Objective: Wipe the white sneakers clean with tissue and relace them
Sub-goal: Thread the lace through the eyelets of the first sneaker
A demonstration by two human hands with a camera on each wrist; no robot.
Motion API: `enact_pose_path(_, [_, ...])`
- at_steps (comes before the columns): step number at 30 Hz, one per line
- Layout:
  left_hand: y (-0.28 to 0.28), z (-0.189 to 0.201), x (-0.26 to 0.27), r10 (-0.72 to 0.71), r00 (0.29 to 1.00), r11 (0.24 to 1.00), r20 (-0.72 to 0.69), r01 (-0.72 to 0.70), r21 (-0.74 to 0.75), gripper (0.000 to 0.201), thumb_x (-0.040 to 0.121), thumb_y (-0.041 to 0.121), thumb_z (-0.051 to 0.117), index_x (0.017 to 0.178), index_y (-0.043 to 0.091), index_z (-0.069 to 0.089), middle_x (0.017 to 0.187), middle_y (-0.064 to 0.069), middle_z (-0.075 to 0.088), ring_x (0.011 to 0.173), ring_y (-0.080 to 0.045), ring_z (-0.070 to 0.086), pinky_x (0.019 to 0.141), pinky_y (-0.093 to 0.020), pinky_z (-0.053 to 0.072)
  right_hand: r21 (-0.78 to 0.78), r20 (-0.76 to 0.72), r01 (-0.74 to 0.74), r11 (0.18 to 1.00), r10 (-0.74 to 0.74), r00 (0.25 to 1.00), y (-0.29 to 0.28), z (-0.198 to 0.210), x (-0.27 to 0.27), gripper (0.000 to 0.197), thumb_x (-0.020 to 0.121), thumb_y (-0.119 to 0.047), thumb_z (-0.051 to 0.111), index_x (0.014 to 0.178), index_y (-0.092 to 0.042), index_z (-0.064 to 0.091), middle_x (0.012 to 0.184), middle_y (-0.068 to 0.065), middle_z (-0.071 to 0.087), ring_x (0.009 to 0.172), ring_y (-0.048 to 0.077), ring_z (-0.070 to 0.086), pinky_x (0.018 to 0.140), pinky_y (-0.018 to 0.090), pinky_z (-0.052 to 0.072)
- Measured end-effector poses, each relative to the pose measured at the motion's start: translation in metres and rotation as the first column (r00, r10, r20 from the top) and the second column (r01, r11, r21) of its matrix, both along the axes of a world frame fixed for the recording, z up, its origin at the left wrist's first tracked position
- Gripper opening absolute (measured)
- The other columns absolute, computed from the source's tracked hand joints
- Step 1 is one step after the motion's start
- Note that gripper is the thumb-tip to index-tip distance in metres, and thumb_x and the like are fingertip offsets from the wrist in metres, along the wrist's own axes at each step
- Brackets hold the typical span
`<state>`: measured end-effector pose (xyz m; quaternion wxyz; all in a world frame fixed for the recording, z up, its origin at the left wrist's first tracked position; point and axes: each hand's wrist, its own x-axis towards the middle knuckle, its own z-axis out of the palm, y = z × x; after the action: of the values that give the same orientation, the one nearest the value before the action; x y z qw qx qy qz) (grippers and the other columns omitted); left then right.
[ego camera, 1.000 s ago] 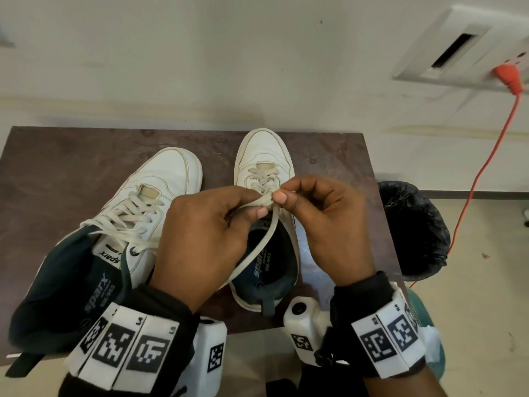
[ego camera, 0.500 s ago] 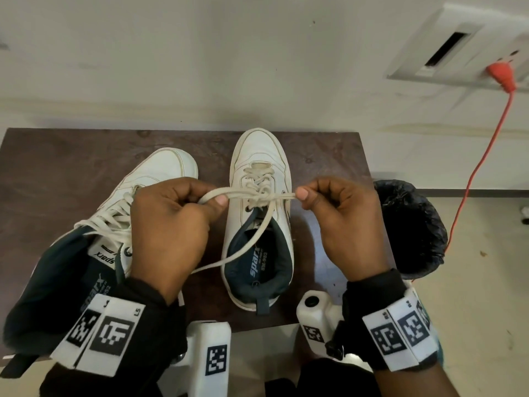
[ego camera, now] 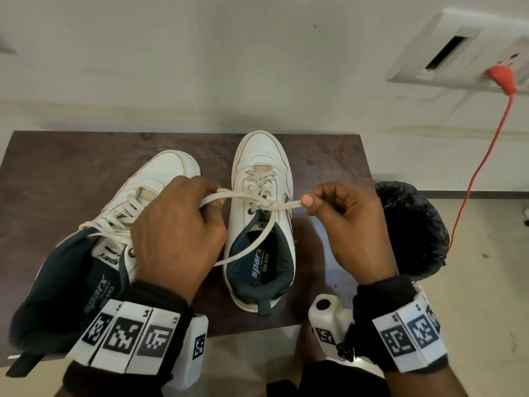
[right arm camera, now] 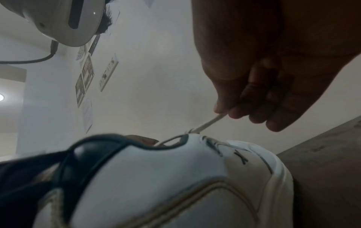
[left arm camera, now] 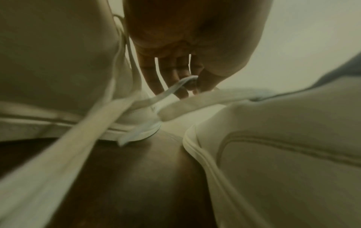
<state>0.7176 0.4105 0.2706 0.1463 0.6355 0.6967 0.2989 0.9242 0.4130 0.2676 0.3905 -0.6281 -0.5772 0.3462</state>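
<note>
The left hand (ego camera: 174, 233) pinches a lace (ego camera: 243, 196) loop. The right hand (ego camera: 346, 222) pinches its end, each grip tight, above the right sneaker (ego camera: 259, 219).

Head view steeply down from above the brown table (ego camera: 71, 173), both wrist views low beside the right sneaker (ego camera: 259, 167), very near, angled upward, all sharing its lace (ego camera: 243, 196).

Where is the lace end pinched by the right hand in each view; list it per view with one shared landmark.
Head: lace end, right of centre.
Left wrist: cannot tell.
Right wrist: lace end, centre-right, below the right hand.
Shared landmark: right sneaker.
</note>
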Motion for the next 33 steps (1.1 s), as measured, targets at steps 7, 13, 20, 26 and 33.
enact_pose_path(7, [0.003,0.011,0.013,0.123,0.966,0.989,0.227,-0.139,0.057,0.036,0.085,0.027,0.062,0.119,0.021,0.052,0.092,0.008,0.054,0.081,-0.024,0.057,0.071,-0.044,0.048,-0.003,-0.179,0.014,1.0,-0.015,0.984,0.001,0.001,-0.003,0.015,0.083,-0.008,0.071,0.09,-0.019,0.066,0.079,-0.004,0.069,0.076,0.008,0.066,0.072,0.017,0.052])
enact_pose_path(13, [0.004,0.006,0.016,0.164,0.963,0.974,0.213,-0.192,0.118,0.033,0.08,0.026,0.069,0.103,0.011,0.05,0.098,-0.002,0.05,0.088,-0.026,0.051,0.073,-0.042,0.043,0.047,-0.306,-0.005,0.999,0.019,0.952,0.002,-0.003,-0.01,0.018,0.083,0.001,0.068,0.096,-0.012,0.066,0.082,0.001,0.069,0.078,0.014,0.065,0.076,0.026,0.053])
enact_pose_path(20, [0.003,0.0,0.021,-0.028,0.984,0.999,0.175,0.025,0.023,0.031,0.092,0.032,0.048,0.068,0.014,0.057,0.055,0.007,0.052,0.052,-0.014,0.049,0.052,-0.036,0.043,0.034,-0.426,-0.068,0.997,0.076,0.902,-0.001,0.002,-0.019,0.024,0.08,0.005,0.068,0.097,-0.012,0.065,0.084,0.001,0.071,0.081,0.016,0.067,0.078,0.028,0.054])
enact_pose_path(26, [0.005,-0.009,0.022,-0.393,0.919,0.919,0.026,0.392,0.031,0.056,0.081,0.002,0.043,0.136,0.013,0.049,0.14,-0.003,0.05,0.127,-0.017,0.042,0.105,-0.024,0.03,-0.028,-0.398,-0.128,0.991,0.106,0.911,-0.001,0.003,-0.019,0.038,0.077,0.002,0.073,0.11,-0.012,0.063,0.093,0.007,0.069,0.08,0.023,0.067,0.077,0.031,0.057])
enact_pose_path(33, [0.006,-0.015,0.016,-0.334,0.943,0.943,-0.009,0.334,-0.003,0.043,0.085,0.01,0.042,0.123,0.011,0.062,0.112,-0.006,0.059,0.102,-0.024,0.052,0.084,-0.035,0.043,-0.101,-0.261,-0.227,0.969,0.194,0.946,-0.003,0.005,-0.021,0.061,0.071,-0.009,0.081,0.124,-0.026,0.054,0.091,-0.01,0.066,0.085,0.012,0.065,0.077,0.026,0.054])
